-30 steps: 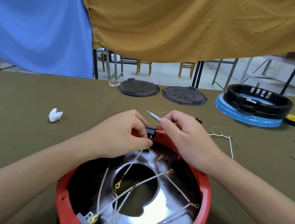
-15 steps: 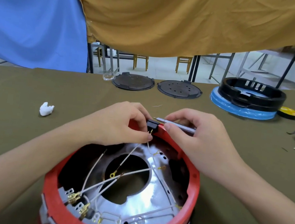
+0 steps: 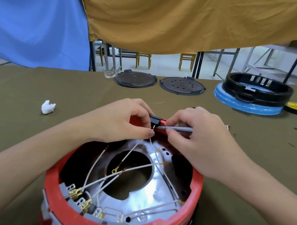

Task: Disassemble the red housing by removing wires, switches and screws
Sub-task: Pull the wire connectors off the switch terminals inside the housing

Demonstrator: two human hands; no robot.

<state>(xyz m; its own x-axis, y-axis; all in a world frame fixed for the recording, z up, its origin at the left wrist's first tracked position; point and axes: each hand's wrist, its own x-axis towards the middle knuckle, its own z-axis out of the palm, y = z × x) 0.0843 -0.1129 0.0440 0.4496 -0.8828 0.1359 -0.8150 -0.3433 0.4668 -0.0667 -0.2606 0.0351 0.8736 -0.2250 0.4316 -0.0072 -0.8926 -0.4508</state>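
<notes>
An olive cloth covers the tabletop [image 3: 27, 83], with blue and mustard drapes hanging behind it. The red housing [image 3: 183, 223] sits right under my wrists, open side up, white wires [image 3: 134, 168] crossing its shiny metal floor. At its far rim my left hand [image 3: 122, 122] pinches the small black switch [image 3: 155, 119]. My right hand [image 3: 196, 136], just beside it, grips a grey tool [image 3: 177, 128] whose tip meets the switch's brass terminal. Left of my left hand lies a white crumpled scrap [image 3: 48, 106]. Beyond both hands rest two dark round plates [image 3: 135, 79], and beyond my right hand a black ring [image 3: 257, 88] sits on a blue base.
</notes>
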